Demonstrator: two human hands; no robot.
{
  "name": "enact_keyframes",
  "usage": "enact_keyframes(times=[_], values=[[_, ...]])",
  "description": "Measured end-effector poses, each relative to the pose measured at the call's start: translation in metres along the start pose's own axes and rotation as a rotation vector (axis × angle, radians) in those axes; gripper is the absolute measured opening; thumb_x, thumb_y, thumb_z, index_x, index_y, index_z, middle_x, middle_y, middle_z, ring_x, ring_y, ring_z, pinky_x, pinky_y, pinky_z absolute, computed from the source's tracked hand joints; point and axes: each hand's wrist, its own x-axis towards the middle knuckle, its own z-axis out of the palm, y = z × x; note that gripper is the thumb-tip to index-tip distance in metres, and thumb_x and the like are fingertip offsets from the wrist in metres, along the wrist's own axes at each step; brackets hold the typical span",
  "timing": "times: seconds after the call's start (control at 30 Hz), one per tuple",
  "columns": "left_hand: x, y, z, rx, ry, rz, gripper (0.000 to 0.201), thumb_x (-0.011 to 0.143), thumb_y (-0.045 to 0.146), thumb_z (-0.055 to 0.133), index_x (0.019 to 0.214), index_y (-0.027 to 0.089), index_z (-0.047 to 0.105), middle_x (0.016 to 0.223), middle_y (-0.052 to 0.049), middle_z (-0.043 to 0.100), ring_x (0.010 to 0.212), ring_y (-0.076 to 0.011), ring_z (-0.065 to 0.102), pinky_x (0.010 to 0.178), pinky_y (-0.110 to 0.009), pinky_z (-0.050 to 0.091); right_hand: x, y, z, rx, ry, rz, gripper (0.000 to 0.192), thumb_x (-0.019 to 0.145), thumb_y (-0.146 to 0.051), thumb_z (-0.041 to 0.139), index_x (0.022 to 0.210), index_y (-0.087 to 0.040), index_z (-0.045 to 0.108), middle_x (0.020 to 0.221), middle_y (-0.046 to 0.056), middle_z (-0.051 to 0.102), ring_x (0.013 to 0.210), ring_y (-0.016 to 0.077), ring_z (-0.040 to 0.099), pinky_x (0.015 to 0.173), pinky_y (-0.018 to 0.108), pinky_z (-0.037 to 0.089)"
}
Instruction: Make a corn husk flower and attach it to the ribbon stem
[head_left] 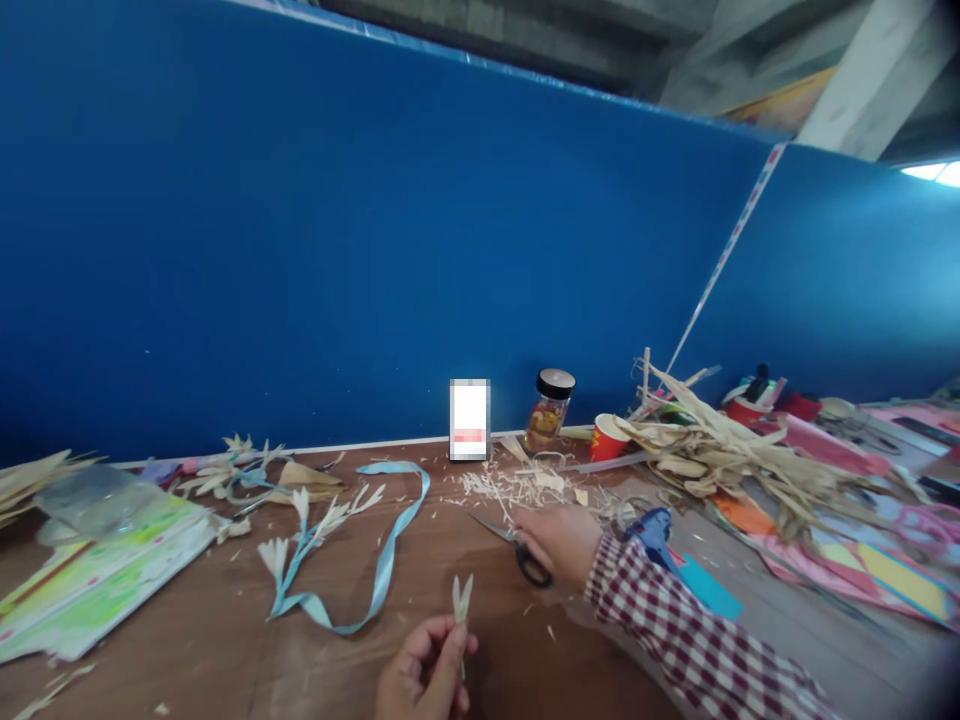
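Note:
My left hand (431,670) pinches a small pale corn-husk flower piece (462,598) between thumb and fingers, its narrow petals pointing up. To the right, my right hand (562,545) is closed on black-handled scissors (533,566) lying low over the table, blades pointing left. Part of the handle is hidden under the fingers. Left of my hands lies a blue-wrapped stem with white husk flowers (300,545). A light blue ribbon (386,560) trails from it in a curve.
Husk scraps (517,488) litter the brown table (337,670) before a phone (470,420), a lidded jar (550,412) and a red paper cup (609,438). Dried husks (697,440) and a blue glue gun (654,533) lie right; a painted sheet (112,570) lies left. A blue partition (375,230) stands behind.

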Motion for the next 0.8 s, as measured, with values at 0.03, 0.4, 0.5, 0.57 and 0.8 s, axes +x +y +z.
enact_keyframes(times=[0.03, 0.4, 0.5, 0.57, 0.8], values=[[0.000, 0.001, -0.001, 0.006, -0.016, 0.004, 0.043, 0.053, 0.055, 0.065, 0.067, 0.015, 0.061, 0.057, -0.001, 0.063, 0.031, -0.0061, 0.042, 0.031, -0.018, 0.031, -0.006, -0.007, 0.003, 0.053, 0.013, 0.008, 0.021, 0.083, -0.028, 0.042, 0.097, -0.021, 0.057, 0.082, 0.006, 0.063, 0.078, 0.0197, 0.057, 0.068, 0.029, 0.039], [-0.002, 0.006, -0.006, -0.028, -0.093, 0.061, 0.032, 0.061, 0.045, 0.065, 0.068, 0.014, 0.061, 0.050, 0.003, 0.055, 0.036, -0.0057, 0.041, 0.035, -0.017, 0.032, -0.020, -0.076, 0.041, 1.303, 0.030, -0.009, 0.016, 0.080, -0.028, 0.049, 0.079, -0.015, 0.058, 0.069, 0.001, 0.062, 0.065, 0.0120, 0.057, 0.059, 0.021, 0.042], [-0.002, 0.003, -0.008, -0.003, -0.128, 0.085, 0.027, 0.067, 0.041, 0.061, 0.068, 0.014, 0.060, 0.054, 0.002, 0.057, 0.037, -0.0048, 0.041, 0.036, -0.016, 0.032, -0.015, -0.072, 0.043, 1.388, -0.007, 0.032, 0.023, 0.080, -0.035, 0.049, 0.077, -0.014, 0.058, 0.064, 0.000, 0.060, 0.056, 0.0102, 0.054, 0.051, 0.019, 0.039], [-0.002, 0.001, -0.009, 0.015, -0.139, 0.092, 0.026, 0.069, 0.040, 0.060, 0.069, 0.014, 0.060, 0.055, 0.002, 0.057, 0.037, -0.0048, 0.041, 0.036, -0.016, 0.031, -0.014, -0.071, 0.044, 1.381, 0.012, 0.060, 0.026, 0.080, -0.037, 0.049, 0.076, -0.014, 0.057, 0.061, 0.000, 0.059, 0.053, 0.0095, 0.052, 0.048, 0.018, 0.037], [-0.004, 0.001, -0.009, 0.037, -0.160, 0.085, 0.025, 0.072, 0.039, 0.057, 0.069, 0.014, 0.058, 0.055, 0.002, 0.056, 0.037, -0.0039, 0.039, 0.036, -0.016, 0.030, -0.015, -0.072, 0.048, 1.398, 0.045, 0.065, 0.021, 0.078, -0.033, 0.052, 0.072, -0.014, 0.056, 0.061, -0.001, 0.059, 0.056, 0.0112, 0.056, 0.053, 0.020, 0.040]])
